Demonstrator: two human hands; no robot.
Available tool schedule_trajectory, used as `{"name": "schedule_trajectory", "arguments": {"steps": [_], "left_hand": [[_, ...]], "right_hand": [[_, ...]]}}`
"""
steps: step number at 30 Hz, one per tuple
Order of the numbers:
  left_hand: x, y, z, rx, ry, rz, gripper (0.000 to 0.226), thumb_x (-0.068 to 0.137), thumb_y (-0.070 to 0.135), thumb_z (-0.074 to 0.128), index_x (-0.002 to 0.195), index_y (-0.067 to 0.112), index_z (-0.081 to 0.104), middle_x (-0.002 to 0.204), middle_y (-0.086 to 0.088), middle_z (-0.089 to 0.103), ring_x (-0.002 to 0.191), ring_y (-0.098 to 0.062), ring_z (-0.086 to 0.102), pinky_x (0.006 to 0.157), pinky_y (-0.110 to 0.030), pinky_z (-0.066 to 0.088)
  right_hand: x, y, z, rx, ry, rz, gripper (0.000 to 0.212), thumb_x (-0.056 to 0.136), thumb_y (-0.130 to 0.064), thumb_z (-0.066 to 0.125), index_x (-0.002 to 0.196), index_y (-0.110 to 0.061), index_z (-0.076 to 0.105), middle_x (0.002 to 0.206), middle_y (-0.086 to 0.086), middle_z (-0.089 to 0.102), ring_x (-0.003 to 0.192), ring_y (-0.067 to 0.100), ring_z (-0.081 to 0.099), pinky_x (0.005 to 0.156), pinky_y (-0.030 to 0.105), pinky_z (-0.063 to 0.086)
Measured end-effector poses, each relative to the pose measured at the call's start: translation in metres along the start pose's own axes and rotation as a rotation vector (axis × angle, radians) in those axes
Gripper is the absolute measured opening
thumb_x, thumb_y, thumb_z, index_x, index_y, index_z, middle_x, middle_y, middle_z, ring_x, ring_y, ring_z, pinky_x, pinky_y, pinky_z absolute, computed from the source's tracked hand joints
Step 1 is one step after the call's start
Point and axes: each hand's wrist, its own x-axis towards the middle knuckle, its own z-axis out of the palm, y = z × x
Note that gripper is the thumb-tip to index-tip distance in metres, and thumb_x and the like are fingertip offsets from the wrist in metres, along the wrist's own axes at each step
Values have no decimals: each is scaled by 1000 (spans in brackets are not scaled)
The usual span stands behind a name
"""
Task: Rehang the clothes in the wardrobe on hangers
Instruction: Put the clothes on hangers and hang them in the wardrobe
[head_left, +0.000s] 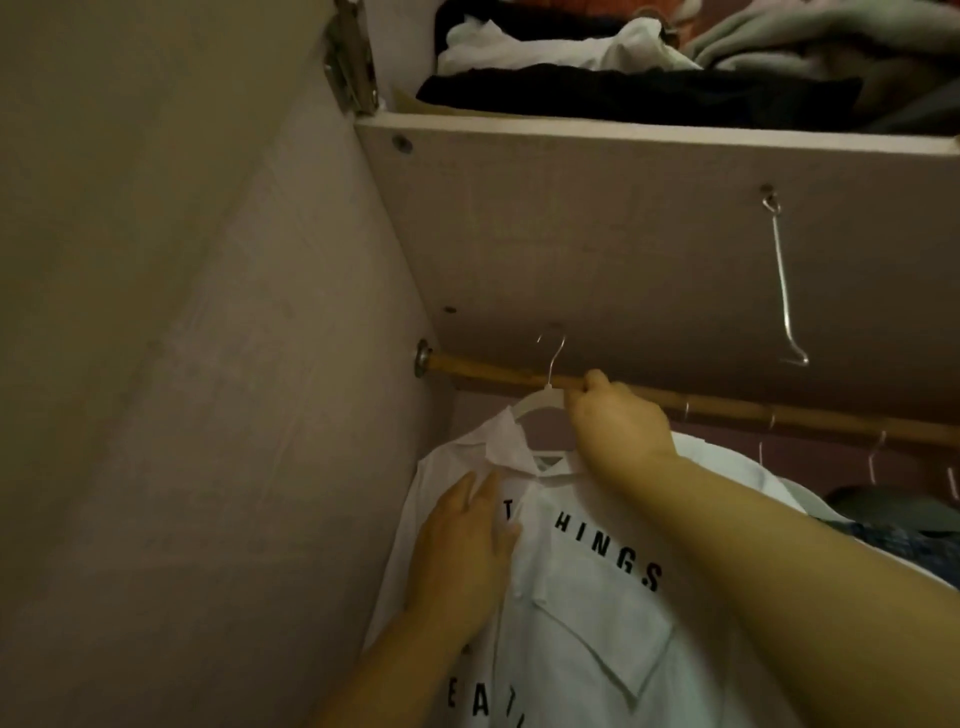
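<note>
Right hand (618, 422) pinches hanger (533, 402) shoulder, seemingly; shirt (597, 634) hangs below; left hand (462, 551) flat on it.

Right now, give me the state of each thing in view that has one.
white shirt: draped on the hanger.
hanger: held up, not seated on the rod.
right hand: grips the hanger near its neck.
left hand: flat on the shirt, fingers straight.
rod: mounted, other hangers hooked further right.
metal hook: hangs under the shelf, empty.
shelf: piled with clothes.
</note>
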Motion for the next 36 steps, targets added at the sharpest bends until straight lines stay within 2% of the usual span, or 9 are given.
{"name": "schedule_trajectory", "arguments": {"steps": [5, 10, 12, 14, 17, 21, 23, 31, 36], "left_hand": [[1, -14, 1, -9, 20, 17, 57, 96, 34, 46, 147, 26, 22, 151, 5, 23, 135, -13, 25, 111, -23, 24], [-22, -37, 0, 170, -6, -54, 59, 97, 33, 43, 148, 28, 13, 152, 4, 20, 135, -16, 24, 112, -30, 23], [-32, -41, -2, 274, -24, -69, 60, 97, 35, 42, 148, 28, 11, 152, 4, 20, 136, -16, 24, 112, -29, 22], [-41, -42, -7, 401, -40, -61, 59, 96, 36, 41, 148, 28, 14, 150, 2, 23, 134, -17, 26, 111, -33, 24], [-57, -43, -19, 571, -29, -51, 56, 96, 35, 40, 146, 28, 16, 148, 2, 26, 134, -17, 25, 113, -35, 19], [-86, -39, -37, 626, -26, -66, 55, 96, 31, 39, 147, 25, 18, 148, 3, 25, 134, -15, 22, 112, -27, 10], [-102, -31, -45, 649, -49, -81, 56, 96, 31, 38, 147, 25, 16, 150, 4, 22, 136, -15, 20, 113, -29, 9], [-202, 31, -85, 609, -169, -179, 52, 94, 26, 44, 143, 25, 26, 146, 2, 29, 132, -16, 25, 110, -31, 13], [-275, 83, -120, 676, -260, -217, 53, 93, 37, 45, 141, 23, 29, 143, -1, 34, 131, -21, 28, 110, -38, 18]], "right_hand": [[8, -21, 26, 41, -89, 11, 34, 90, 1, 46, 123, -5, 52, 124, 13, 43, 110, 33, 48, 72, 38, 43], [-17, -41, 55, 33, -51, -45, 40, 91, -4, 42, 131, -9, 42, 121, 12, 46, 109, 30, 49, 69, 32, 34], [-25, -39, 56, 21, -33, -77, 41, 92, -8, 42, 132, -10, 41, 124, 11, 46, 113, 30, 46, 83, 34, 36], [-36, -37, 55, 7, -25, -114, 43, 92, -14, 43, 135, -13, 40, 129, 10, 44, 119, 30, 41, 102, 41, 29], [-59, -38, 51, 7, -15, -193, 45, 91, -17, 44, 135, -18, 40, 138, 8, 38, 129, 29, 32, 112, 46, 15], [-99, -41, 40, 65, 2, -272, 43, 90, -18, 42, 133, -20, 42, 138, 7, 39, 128, 27, 31, 111, 44, 14], [-121, -42, 33, 125, -18, -275, 45, 89, -17, 40, 134, -20, 42, 140, 6, 37, 128, 26, 31, 110, 41, 15], [-243, -40, -13, 400, -146, -340, 48, 91, -17, 42, 139, -22, 38, 146, 2, 31, 131, 18, 30, 109, 30, 16], [-327, -32, -53, 476, -222, -341, 48, 93, -18, 41, 141, -21, 36, 144, 3, 34, 131, 20, 31, 110, 32, 15]]}}
